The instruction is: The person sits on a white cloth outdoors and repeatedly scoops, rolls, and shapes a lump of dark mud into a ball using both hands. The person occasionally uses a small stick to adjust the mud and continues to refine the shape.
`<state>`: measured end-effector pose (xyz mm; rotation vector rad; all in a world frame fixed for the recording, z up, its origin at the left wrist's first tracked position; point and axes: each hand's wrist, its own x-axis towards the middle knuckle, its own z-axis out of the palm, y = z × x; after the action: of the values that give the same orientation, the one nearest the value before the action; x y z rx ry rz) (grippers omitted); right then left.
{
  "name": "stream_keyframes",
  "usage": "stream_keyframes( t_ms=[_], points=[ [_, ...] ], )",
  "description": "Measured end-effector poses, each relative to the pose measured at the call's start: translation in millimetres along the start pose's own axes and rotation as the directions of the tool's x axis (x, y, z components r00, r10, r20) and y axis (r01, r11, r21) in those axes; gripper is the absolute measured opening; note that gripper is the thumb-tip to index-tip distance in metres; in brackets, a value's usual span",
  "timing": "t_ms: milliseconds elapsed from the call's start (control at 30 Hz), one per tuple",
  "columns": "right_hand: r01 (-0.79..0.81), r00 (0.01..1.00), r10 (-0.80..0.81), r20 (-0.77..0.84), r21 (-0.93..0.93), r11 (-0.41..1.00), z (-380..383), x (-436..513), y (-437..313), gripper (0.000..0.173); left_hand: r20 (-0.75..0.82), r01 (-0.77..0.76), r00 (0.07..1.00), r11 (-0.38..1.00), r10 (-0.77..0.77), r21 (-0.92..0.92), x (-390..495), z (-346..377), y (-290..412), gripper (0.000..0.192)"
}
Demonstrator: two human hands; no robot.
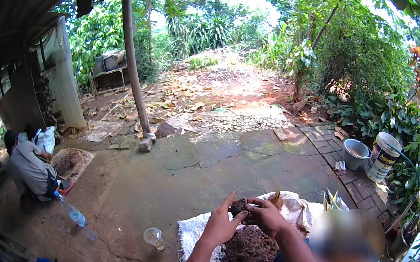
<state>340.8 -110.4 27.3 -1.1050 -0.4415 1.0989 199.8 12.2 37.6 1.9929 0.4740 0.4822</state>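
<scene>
In front of me, my left hand (219, 222) and my right hand (265, 216) hold a dark clump (238, 206) that looks like soil. The left thumb and fingers cup it from one side, and the right fingers press on the other. Part of the clump is hidden behind the fingers. Below both hands lies a heap of brown, crumbly soil (245, 251) on a white woven sack (194, 228). Just beyond the right hand sits a brown rounded lump (277, 200) with a short shoot. Pointed yellow-edged leaves (333, 200) stand at the sack's right side.
A clear plastic cup (154, 238) and a plastic bottle (72, 210) are on the cracked concrete to the left. A person (34, 168) sits by another soil pile (72, 162). At right stand a grey bucket (356, 153) and a white pail (382, 158). A wooden post (133, 61) rises ahead.
</scene>
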Motion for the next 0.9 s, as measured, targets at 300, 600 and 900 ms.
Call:
stream_keyframes(
  t_ms=[300,600,900],
  points=[
    [0.115,0.993,-0.118,-0.002,-0.182,0.976,-3,13,21,0.027,-0.016,0.118,0.992,0.949,-0.128,-0.292,13,12,-14,0.040],
    [0.166,0.972,-0.195,-0.134,-0.201,0.966,-8,14,26,0.017,-0.157,0.087,0.980,0.970,-0.124,-0.227,18,38,-8,0.027],
    [0.143,0.973,-0.124,-0.193,0.083,0.986,-6,14,19,0.024,-0.395,-0.084,0.907,0.981,0.148,0.176,18,55,4,0.022]
  ],
)
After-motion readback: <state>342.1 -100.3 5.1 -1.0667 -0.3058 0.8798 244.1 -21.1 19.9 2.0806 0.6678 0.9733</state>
